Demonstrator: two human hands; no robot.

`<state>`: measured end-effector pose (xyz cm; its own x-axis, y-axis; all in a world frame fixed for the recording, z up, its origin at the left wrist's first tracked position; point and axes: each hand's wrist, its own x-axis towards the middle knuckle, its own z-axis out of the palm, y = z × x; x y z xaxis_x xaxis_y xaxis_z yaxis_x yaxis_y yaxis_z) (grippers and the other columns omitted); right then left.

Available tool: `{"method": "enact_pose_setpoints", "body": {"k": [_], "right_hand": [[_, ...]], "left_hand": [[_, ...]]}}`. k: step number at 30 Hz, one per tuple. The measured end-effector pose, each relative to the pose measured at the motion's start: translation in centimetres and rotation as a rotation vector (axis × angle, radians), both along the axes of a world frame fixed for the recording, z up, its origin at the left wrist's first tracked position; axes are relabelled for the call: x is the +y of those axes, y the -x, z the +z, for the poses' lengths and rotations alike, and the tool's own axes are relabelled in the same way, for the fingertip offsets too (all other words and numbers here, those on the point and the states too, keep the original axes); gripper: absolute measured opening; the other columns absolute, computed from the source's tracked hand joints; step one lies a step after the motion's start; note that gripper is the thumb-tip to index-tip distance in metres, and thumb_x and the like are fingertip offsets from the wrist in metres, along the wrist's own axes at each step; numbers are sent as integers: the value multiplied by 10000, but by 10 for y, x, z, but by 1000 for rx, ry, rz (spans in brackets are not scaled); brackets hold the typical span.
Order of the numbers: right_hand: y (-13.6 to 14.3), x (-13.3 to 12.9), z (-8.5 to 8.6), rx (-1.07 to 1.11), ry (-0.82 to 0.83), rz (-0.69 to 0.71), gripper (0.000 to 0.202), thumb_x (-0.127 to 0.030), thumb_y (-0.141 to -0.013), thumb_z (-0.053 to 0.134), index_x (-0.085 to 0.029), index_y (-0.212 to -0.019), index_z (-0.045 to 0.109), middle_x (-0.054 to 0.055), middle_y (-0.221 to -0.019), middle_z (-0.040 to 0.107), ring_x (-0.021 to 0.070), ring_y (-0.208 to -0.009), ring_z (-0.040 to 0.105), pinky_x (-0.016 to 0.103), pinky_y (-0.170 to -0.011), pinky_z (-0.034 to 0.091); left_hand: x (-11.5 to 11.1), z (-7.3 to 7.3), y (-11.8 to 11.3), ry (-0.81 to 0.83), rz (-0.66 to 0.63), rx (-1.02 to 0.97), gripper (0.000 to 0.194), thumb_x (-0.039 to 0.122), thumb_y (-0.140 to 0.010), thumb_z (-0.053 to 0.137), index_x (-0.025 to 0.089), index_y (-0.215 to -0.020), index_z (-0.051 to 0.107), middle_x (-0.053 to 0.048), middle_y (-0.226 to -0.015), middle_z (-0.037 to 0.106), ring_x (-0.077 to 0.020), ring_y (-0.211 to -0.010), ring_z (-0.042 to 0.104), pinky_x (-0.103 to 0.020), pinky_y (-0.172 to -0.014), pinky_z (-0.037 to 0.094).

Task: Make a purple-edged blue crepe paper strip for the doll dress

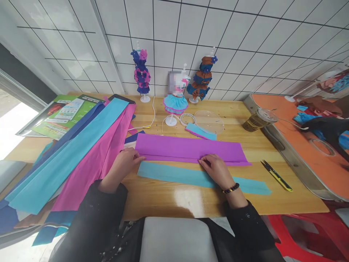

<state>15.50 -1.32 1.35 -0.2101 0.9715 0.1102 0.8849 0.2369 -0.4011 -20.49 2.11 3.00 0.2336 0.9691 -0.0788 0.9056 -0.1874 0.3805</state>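
- In the head view, the left hand (127, 160) pinches the near left corner of the purple strip (188, 145); the right hand (216, 168) has thumb and fingertips closed on its near edge, right of the middle.
- The purple strip lies flat on the desk (160, 203), crosswise before the person, with a narrow fold along its near side.
- It looks light, thin and soft, with enough body to hold a crease; it probably slides easily and is hard to break. The folded edge and corners seem the best holds.
- A blue strip (166, 172) lies just nearer the person, partly under the right hand and wrist, and could get dragged along.
- Pink cloth (81, 182) crowds the left forearm.
- Beyond lie a small folded blue piece (201, 131) and a clear disc (209, 122).
- Yellow-handled snips (276, 175) and a lidded cup (259, 120) sit apart on the right; the cup might spill if knocked.
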Motion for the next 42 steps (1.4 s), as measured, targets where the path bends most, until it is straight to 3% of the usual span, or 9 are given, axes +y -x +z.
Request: {"method": "enact_pose_setpoints", "body": {"k": [24, 31, 37, 42], "right_hand": [[-1, 1, -2, -28, -10, 20, 227, -352, -844, 463, -180, -763, 587, 43, -778, 622, 179, -766, 520, 305, -702, 370], [14, -10, 7, -270, -212, -25, 177, -297, -857, 467, -187, -861, 605, 73, -869, 585, 197, -846, 464, 315, -713, 293], [23, -16, 8, -417, -183, 154, 212, -168, -837, 502, -230, -1012, 604, 55, -902, 556, 169, -821, 450, 297, -704, 281], [19, -14, 6, -430, -206, 250, 216, -181, -853, 481, -201, -1021, 614, 79, -984, 565, 186, -907, 457, 310, -748, 320]], "left_hand": [[1, 0, 9, -13, 55, 132, 400, 511, -758, 498, 179, -538, 456, -22, -605, 538, -157, -579, 484, -251, -513, 262], [-2, -1, 7, -129, 55, 148, 279, 456, -746, 563, 182, -761, 509, -36, -759, 586, -203, -722, 534, -270, -585, 323], [-6, -1, -5, -218, -164, 128, 104, 217, -824, 459, 176, -816, 554, -45, -761, 568, -210, -777, 490, -308, -684, 351], [-9, -2, -13, -252, -375, 136, 333, -4, -736, 383, 195, -884, 605, -66, -827, 530, -202, -777, 446, -321, -684, 348]]}}
